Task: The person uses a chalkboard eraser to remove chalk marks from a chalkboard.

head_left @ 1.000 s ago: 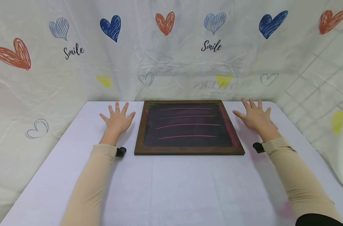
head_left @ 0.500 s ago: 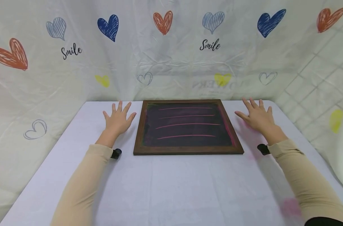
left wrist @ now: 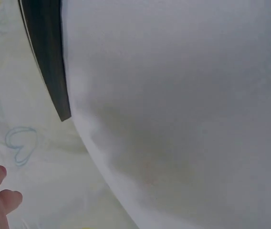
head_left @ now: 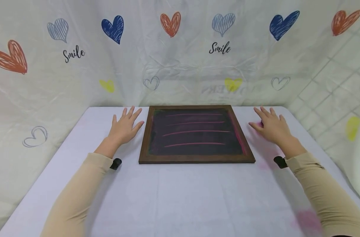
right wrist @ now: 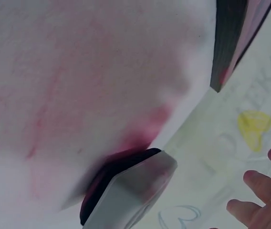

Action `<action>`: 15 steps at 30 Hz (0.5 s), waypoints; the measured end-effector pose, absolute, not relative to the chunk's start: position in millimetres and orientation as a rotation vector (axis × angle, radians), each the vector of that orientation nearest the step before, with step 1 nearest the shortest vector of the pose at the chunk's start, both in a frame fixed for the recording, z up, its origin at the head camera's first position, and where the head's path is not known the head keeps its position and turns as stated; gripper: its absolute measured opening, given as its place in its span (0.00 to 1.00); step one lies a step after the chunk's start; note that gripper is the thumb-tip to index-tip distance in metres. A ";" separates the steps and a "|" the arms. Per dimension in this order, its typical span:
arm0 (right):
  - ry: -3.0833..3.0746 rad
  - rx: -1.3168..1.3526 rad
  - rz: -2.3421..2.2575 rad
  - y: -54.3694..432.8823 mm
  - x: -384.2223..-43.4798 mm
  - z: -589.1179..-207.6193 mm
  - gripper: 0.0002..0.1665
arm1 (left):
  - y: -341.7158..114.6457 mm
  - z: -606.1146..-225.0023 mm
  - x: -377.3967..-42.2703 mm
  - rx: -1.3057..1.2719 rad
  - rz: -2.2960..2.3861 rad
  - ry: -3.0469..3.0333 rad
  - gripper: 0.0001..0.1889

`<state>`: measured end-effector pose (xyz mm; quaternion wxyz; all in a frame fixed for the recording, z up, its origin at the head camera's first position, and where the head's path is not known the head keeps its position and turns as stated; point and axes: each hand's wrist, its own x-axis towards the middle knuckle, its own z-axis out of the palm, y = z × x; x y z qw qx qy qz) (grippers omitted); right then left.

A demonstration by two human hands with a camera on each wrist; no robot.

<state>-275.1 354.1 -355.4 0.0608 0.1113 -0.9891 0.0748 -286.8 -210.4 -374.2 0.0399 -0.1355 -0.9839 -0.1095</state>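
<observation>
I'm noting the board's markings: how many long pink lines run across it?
4, one below another on the blackboard: the top line, second line, third line and bottom line. None looks hidden in the head view.

Left grip (head_left: 122, 130) now nearer the chalkboard (head_left: 194, 139), right grip (head_left: 273, 128) slightly farther.

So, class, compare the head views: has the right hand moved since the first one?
Yes: the right hand has shifted slightly rightward, away from the board, and a little lower in the picture.

L grip (head_left: 122, 130) & R grip (head_left: 273, 129) splayed
</observation>
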 end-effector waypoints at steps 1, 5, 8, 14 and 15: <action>-2.984 0.345 0.219 355.8 -275.0 -355.4 0.45 | -210.9 -373.6 -285.5 -0.440 -0.325 -3.009 0.35; -2.986 0.362 0.184 365.7 -275.4 -355.2 0.43 | -213.4 -371.9 -279.6 -0.535 -0.271 -3.000 0.34; -3.007 0.349 0.180 373.7 -274.9 -355.6 0.43 | -215.5 -371.7 -276.2 -0.609 -0.232 -3.002 0.33; -3.026 0.322 0.200 386.2 -274.1 -358.4 0.42 | -220.2 -375.7 -274.6 -0.721 -0.161 -3.025 0.34; -3.031 0.318 0.202 387.8 -274.4 -359.4 0.41 | -220.8 -376.8 -274.6 -0.736 -0.147 -3.027 0.34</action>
